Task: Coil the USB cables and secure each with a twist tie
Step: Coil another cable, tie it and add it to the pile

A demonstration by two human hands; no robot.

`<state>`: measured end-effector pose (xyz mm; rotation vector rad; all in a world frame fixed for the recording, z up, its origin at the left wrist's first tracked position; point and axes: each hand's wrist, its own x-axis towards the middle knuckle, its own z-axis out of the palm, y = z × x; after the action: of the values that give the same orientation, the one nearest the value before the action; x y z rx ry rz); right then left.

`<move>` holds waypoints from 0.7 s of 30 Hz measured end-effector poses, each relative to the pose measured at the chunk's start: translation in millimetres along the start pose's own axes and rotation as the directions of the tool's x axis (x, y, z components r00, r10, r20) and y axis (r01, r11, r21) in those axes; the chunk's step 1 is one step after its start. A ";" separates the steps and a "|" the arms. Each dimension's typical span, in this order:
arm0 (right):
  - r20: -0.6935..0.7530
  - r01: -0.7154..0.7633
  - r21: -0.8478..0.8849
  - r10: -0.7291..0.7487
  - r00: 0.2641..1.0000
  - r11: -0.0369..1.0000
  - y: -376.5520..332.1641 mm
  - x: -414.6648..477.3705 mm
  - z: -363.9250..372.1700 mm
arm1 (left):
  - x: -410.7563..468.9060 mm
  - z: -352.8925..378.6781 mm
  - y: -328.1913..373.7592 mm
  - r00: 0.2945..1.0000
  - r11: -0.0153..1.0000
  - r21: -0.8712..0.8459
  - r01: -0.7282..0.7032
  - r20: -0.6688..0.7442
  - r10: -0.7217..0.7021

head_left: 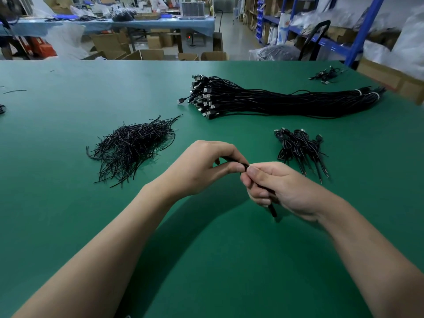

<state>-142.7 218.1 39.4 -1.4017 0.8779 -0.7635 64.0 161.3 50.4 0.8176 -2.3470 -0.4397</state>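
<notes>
Both hands meet over the green table (68, 226), just in front of the pile of twist ties (133, 148). The left hand (202, 166) pinches the top of a folded black cable (271, 208) between thumb and forefinger. The right hand (280, 187) is curled closed around the same cable, whose end pokes out below the fingers (259, 196).

To the right of the ties lie a small heap of finished coiled cables (298, 148) and, further back, a long bundle of loose USB cables (275, 99), plugs toward the ties. A few more cables (325, 75) sit at the table's far right corner. Nothing lies between the hands and the ties.

Beyond the table stand cardboard boxes (146, 53), a blue-covered workbench (137, 24) and blue shelving (364, 31). No writing can be read.
</notes>
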 end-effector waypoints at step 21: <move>-0.494 0.085 -0.537 -0.395 0.774 0.839 15.8 12.1 10.6 | -4.4 20.2 -2.0 0.991 0.991 0.038 0.125 0.046 -0.127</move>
<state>-128.4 213.4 22.5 -1.7871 1.4696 -1.2946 54.7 164.7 32.2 0.9857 -2.3617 -0.4773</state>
